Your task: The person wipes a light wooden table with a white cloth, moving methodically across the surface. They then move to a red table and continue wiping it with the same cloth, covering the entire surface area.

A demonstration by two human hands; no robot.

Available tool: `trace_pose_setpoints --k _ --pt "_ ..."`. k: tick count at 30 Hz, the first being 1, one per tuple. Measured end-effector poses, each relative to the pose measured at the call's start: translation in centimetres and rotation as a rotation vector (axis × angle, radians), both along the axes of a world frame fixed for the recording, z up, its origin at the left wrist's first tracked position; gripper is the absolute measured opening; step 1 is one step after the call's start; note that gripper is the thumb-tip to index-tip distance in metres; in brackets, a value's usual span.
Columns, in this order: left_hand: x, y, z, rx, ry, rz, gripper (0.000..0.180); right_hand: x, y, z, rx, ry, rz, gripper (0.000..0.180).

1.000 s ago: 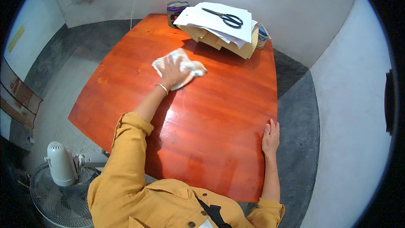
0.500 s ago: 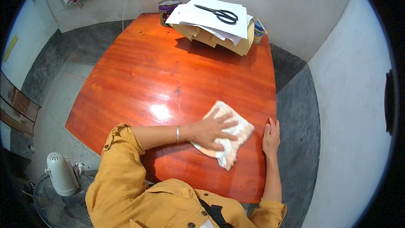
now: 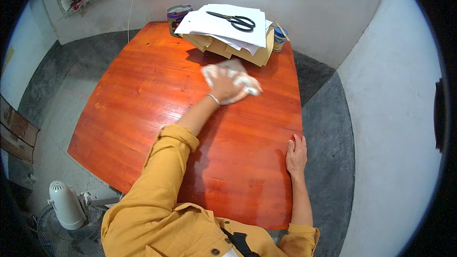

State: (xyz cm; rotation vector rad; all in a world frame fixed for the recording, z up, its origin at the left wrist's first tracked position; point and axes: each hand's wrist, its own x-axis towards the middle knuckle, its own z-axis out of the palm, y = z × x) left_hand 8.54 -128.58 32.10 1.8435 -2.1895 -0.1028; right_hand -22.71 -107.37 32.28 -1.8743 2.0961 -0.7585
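My left hand (image 3: 224, 87), with a bracelet at the wrist, presses a white and pale-orange cloth (image 3: 248, 84) against the reddish-brown wooden table (image 3: 138, 100). Its fingers lie outstretched over the cloth rather than wrapped round it, and both are smeared by motion. They are just in front of a stack of papers (image 3: 200, 24). At the table's right edge rests my right hand (image 3: 297, 154), open, its fingers stretched forward and holding nothing.
Black scissors (image 3: 238, 20) lie on the papers, above brown folders (image 3: 259, 58). A tin (image 3: 177, 15) stands left of them, a blue-lidded jar (image 3: 279, 39) right. Walls bound the far and right sides. A white fan (image 3: 66, 207) is at the lower left.
My left hand has slid the cloth away from me and to the left, toward the papers, with the arm stretching out. My right hand stays at the table's edge. The view has shifted slightly.
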Motion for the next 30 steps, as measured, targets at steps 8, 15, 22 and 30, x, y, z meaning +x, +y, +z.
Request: trace_pose_setpoints --k 8,15,22,30 --pt "-10.2 12.0 1.2 -0.063 0.14 -0.786 0.066 -0.2 0.4 0.1 -0.16 -0.083 0.001 0.066" --pt "3.7 12.0 1.6 -0.1 0.201 -0.307 0.062 6.3 -2.0 5.7 -0.046 0.324 0.357 0.067" --pt "15.0 14.4 1.3 0.006 -0.009 0.207 0.067 16.6 -7.0 1.9 -0.011 0.444 0.709 0.063" --pt "17.5 15.4 -1.1 -0.044 -0.025 0.343 0.061 27.4 -15.0 0.7 -0.164 0.395 1.157 0.056"
